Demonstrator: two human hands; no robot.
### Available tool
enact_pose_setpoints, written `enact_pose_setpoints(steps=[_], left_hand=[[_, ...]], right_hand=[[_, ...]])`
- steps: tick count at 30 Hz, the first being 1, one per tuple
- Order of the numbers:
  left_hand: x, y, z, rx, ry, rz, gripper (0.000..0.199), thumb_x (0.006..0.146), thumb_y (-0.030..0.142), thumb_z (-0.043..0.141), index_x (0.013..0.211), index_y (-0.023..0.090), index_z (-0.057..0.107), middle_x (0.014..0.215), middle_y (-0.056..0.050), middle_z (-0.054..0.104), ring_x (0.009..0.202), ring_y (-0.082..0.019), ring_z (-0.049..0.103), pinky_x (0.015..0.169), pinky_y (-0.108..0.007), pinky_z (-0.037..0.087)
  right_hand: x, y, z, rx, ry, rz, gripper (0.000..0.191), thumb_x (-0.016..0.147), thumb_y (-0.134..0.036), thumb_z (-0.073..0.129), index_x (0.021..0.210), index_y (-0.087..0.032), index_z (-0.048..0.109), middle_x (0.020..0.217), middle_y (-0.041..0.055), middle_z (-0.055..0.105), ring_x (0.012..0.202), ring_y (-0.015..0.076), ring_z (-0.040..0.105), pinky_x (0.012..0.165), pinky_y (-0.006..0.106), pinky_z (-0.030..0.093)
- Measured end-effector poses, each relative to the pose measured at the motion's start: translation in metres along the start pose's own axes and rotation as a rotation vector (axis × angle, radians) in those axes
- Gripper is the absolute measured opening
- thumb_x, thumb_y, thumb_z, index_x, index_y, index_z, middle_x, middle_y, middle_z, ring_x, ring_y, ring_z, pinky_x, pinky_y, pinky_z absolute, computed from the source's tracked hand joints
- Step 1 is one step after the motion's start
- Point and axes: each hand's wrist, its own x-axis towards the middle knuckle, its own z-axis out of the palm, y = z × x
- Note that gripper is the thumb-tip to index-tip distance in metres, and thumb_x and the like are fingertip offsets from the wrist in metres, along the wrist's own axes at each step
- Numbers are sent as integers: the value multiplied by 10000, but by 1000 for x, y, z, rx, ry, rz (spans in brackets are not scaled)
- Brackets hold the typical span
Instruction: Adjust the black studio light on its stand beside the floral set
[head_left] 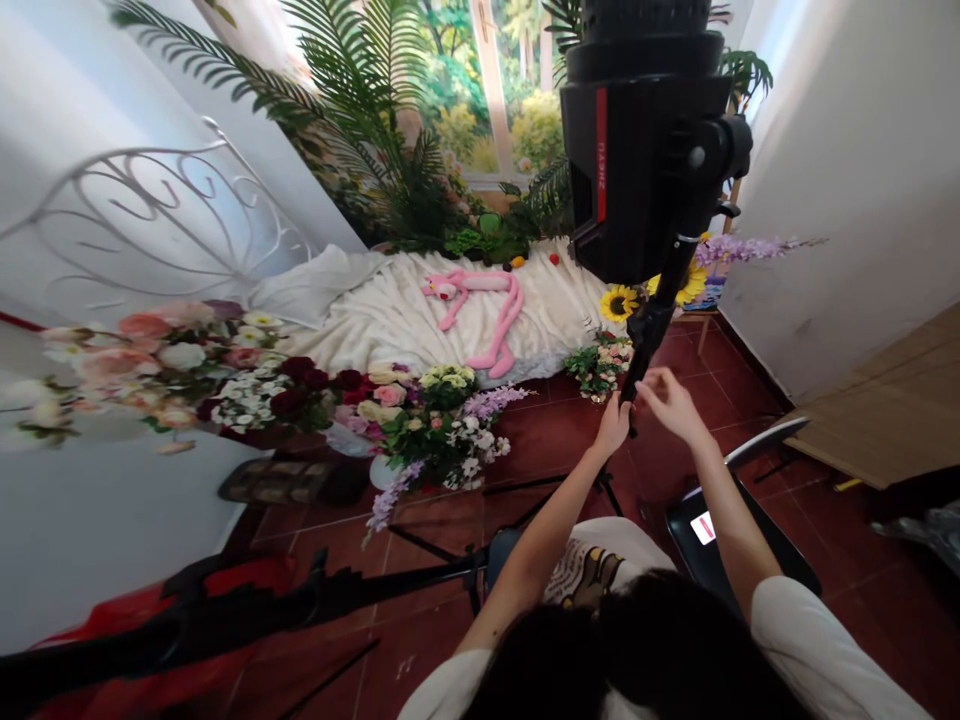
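Observation:
My left hand [613,426] is wrapped round the lower part of a black stand pole [658,300]. Just right of the pole is my right hand [669,404], its fingers bent and a little apart, with nothing visible in them; the fingertips are close to the pole, and contact cannot be made out. A large black studio light [645,160] with a red stripe is mounted at the pole's top.
Ahead, a bed with a cream blanket [375,300] holds a pink plush toy [487,285]. Artificial flowers [420,410] line its near side. A black chair [780,530] stands right, a blurred black stand arm [390,582] crosses lower left, and cardboard [885,400] leans far right.

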Motion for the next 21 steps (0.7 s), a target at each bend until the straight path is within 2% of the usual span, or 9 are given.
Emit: enact_pose_setpoints(steps=[3, 6, 9, 12, 14, 17, 19, 21], left_hand=[[1, -1, -1, 9, 0, 6, 339, 944, 450, 344, 1005, 178, 537, 947, -71, 618, 875, -174, 576, 889, -313, 445], [1, -1, -1, 12, -7, 9, 344, 947, 446, 330, 990, 175, 537, 925, -67, 615, 817, -162, 567, 869, -314, 450], [0, 0, -2, 16, -7, 2, 341, 950, 435, 328, 990, 172, 541, 920, -68, 616, 800, -158, 565, 866, -314, 452], [-1, 2, -2, 27, -9, -18, 330, 952, 427, 332, 993, 171, 537, 908, -61, 615, 800, -153, 567, 860, -305, 453], [-1, 3, -2, 38, -6, -22, 317, 952, 420, 337, 1007, 170, 523, 900, -56, 611, 792, -149, 563, 844, -299, 454], [0, 3, -1, 43, 5, -1, 299, 954, 406, 333, 1012, 167, 503, 892, -52, 605, 786, -144, 556, 830, -293, 451], [1, 3, -1, 42, 14, 13, 296, 956, 404, 325, 991, 168, 500, 889, -51, 603, 786, -141, 555, 828, -290, 450], [2, 2, -1, 43, 10, 22, 303, 957, 412, 319, 967, 172, 505, 891, -50, 605, 791, -139, 559, 829, -286, 450]], right_hand=[[-48, 46, 10, -150, -142, 238, 345, 859, -565, 519, 871, -229, 598, 821, 47, 696, 794, 223, 669, 771, 351, 493], [-81, 76, 33, -22, -190, 384, 432, 872, -631, 435, 805, -233, 591, 753, 38, 686, 729, 211, 664, 673, 317, 493], [-89, 84, 63, 249, -84, 503, 543, 831, -723, 386, 820, -218, 583, 754, 49, 690, 633, 185, 640, 496, 264, 445], [-81, 82, 87, 525, 30, 629, 560, 804, -740, 418, 689, -202, 523, 577, 16, 617, 422, 121, 500, 373, 222, 309], [-75, 79, 93, 812, 55, 723, 495, 852, -637, 457, 605, -210, 435, 468, -32, 510, 348, 83, 385, 352, 209, 245], [-68, 76, 89, 1349, 50, 782, 370, 893, -299, 478, 566, -212, 326, 414, -77, 372, 332, 63, 301, 362, 184, 246], [-67, 74, 83, 1628, 51, 769, 320, 839, -109, 448, 563, -204, 317, 412, -81, 356, 340, 59, 304, 374, 161, 269], [-67, 74, 81, 1804, 81, 756, 294, 797, -22, 413, 570, -200, 353, 424, -75, 394, 348, 57, 328, 377, 148, 283]])
